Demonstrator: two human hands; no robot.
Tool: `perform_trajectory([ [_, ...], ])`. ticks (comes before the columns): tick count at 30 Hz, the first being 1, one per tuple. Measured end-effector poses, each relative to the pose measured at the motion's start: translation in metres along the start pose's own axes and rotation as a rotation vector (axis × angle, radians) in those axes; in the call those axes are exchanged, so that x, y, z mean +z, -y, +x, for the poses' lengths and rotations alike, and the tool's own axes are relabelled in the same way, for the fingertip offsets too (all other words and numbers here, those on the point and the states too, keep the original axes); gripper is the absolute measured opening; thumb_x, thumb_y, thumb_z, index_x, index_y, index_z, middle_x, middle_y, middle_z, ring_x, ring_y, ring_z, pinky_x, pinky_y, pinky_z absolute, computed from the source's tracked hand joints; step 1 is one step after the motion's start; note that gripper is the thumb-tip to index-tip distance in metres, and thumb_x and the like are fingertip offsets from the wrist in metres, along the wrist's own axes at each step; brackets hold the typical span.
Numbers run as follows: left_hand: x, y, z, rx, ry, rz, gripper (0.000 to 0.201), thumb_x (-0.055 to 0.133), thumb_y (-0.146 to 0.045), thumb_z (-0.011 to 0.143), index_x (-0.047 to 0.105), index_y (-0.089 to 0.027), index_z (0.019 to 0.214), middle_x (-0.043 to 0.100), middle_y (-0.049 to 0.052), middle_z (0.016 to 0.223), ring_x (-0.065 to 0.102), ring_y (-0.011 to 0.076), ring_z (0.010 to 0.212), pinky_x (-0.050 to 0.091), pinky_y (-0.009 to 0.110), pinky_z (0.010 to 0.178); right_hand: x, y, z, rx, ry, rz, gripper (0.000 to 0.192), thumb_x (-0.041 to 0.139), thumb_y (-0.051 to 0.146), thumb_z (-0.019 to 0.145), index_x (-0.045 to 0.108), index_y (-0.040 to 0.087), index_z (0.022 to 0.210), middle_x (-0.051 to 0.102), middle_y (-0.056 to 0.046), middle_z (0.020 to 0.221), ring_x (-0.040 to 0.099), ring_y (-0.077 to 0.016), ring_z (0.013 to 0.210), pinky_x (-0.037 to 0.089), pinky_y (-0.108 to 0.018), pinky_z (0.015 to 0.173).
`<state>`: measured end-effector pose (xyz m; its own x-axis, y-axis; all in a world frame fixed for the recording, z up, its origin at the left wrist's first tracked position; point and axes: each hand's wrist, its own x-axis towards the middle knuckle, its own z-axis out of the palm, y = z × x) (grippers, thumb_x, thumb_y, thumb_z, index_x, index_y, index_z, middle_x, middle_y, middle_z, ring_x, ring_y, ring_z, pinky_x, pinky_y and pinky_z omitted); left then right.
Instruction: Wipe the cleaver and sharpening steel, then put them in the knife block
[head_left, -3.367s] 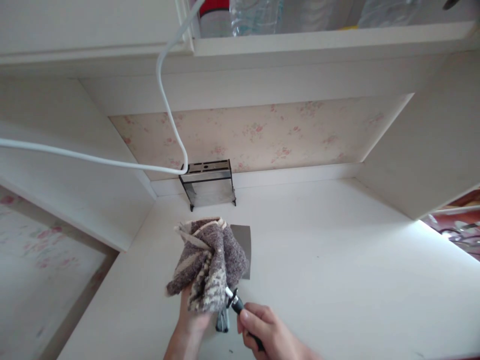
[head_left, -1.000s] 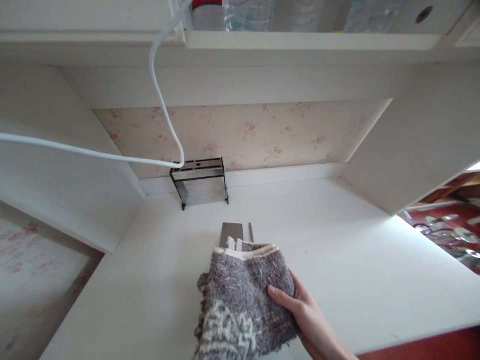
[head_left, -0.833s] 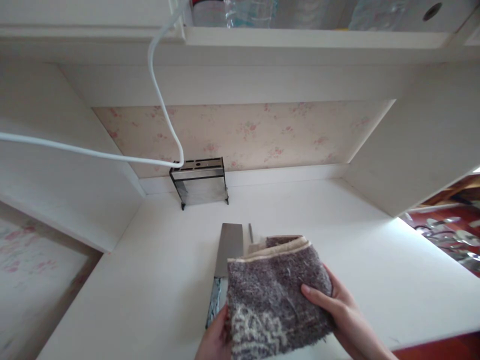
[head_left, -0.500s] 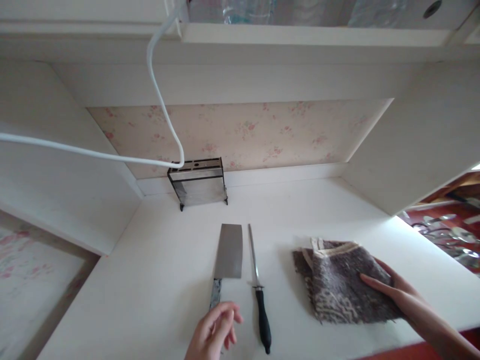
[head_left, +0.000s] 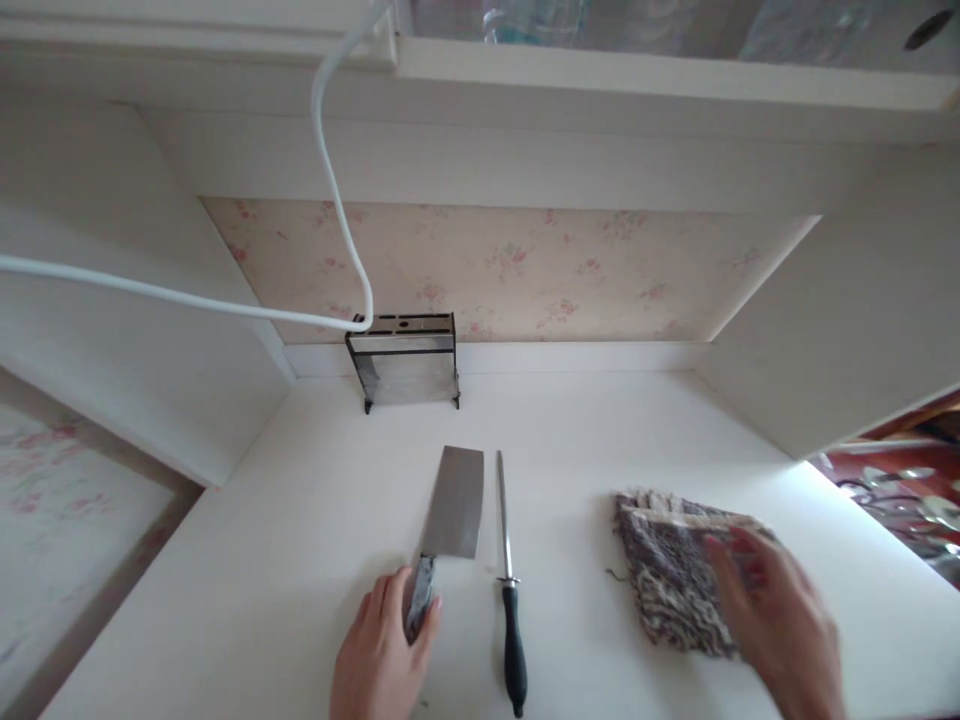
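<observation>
Left hand (head_left: 382, 650) is wrapped round the cleaver (head_left: 450, 520) handle, blade flat on the worktop (head_left: 300, 520); right hand (head_left: 772, 610) rests open on the towel (head_left: 667, 570), sharpening rod (head_left: 506, 570) untouched between them.

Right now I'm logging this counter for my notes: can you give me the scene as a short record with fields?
Surface: white counter in an alcove with floral back panel
Left hand: left hand closing around the cleaver handle; blade flat on the counter
Right hand: right hand above the grey patterned cloth, blurred; contact unclear
Between them: sharpening steel, black handle nearest the person, apart from both hands
Back: knife block against the wall, white cable running to it
</observation>
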<state>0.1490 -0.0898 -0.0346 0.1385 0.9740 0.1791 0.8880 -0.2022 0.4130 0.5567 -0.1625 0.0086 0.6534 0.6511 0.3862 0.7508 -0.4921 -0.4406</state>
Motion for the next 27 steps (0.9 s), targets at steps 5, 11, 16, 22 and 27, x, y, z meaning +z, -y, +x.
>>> perform_trajectory([
  [5, -0.003, -0.007, 0.004, -0.109, 0.134, 0.006, 0.035, 0.046, -0.046, 0.088, 0.059, -0.022, 0.11, 0.071, 0.008, 0.1, 0.069, 0.0231, 0.091, 0.052, 0.031, 0.074, 0.046, 0.101, -0.077, -0.299, 0.546, 0.171, 0.043, 0.039, 0.052, 0.093, 0.055, 0.022, 0.12, 0.067, -0.004, 0.087, 0.065, -0.0179, 0.075, 0.048, -0.027, 0.069],
  [11, -0.019, -0.022, 0.012, -0.116, 0.25, 0.124, 0.025, 0.039, -0.036, 0.092, 0.06, -0.023, 0.097, 0.072, 0.005, 0.092, 0.071, 0.024, 0.079, 0.048, 0.029, 0.065, 0.059, 0.151, -0.113, -0.4, 0.738, 0.01, 0.044, 0.039, 0.036, 0.095, 0.044, 0.021, 0.136, 0.069, -0.003, 0.074, 0.067, -0.02, 0.065, 0.041, -0.024, 0.056],
  [16, -0.018, -0.018, -0.008, -0.098, 0.234, 0.134, 0.021, 0.04, -0.034, 0.092, 0.059, -0.025, 0.092, 0.072, 0.003, 0.089, 0.071, 0.0222, 0.074, 0.046, 0.027, 0.06, 0.06, 0.13, -0.123, -0.423, 0.687, 0.023, 0.036, 0.043, 0.032, 0.091, 0.058, 0.026, 0.123, 0.07, -0.001, 0.072, 0.068, -0.0195, 0.064, 0.044, -0.024, 0.057],
  [22, -0.011, -0.009, -0.038, -0.151, 0.183, 0.162, 0.022, 0.038, -0.033, 0.094, 0.058, -0.024, 0.097, 0.073, 0.003, 0.088, 0.071, 0.0226, 0.068, 0.047, 0.028, 0.055, 0.058, 0.08, -0.127, -0.462, 0.541, 0.032, 0.037, 0.041, 0.042, 0.094, 0.068, 0.023, 0.111, 0.073, -0.005, 0.088, 0.07, -0.0183, 0.071, 0.051, -0.022, 0.061],
  [27, -0.013, -0.004, -0.046, -0.19, 0.279, 0.132, 0.025, 0.037, -0.04, 0.094, 0.054, -0.024, 0.086, 0.072, 0.003, 0.083, 0.071, 0.0228, 0.068, 0.046, 0.028, 0.053, 0.047, 0.053, -0.114, -0.481, 0.54, 0.041, 0.037, 0.041, 0.042, 0.095, 0.067, 0.026, 0.116, 0.073, -0.003, 0.098, 0.072, -0.0177, 0.077, 0.054, -0.021, 0.061],
])
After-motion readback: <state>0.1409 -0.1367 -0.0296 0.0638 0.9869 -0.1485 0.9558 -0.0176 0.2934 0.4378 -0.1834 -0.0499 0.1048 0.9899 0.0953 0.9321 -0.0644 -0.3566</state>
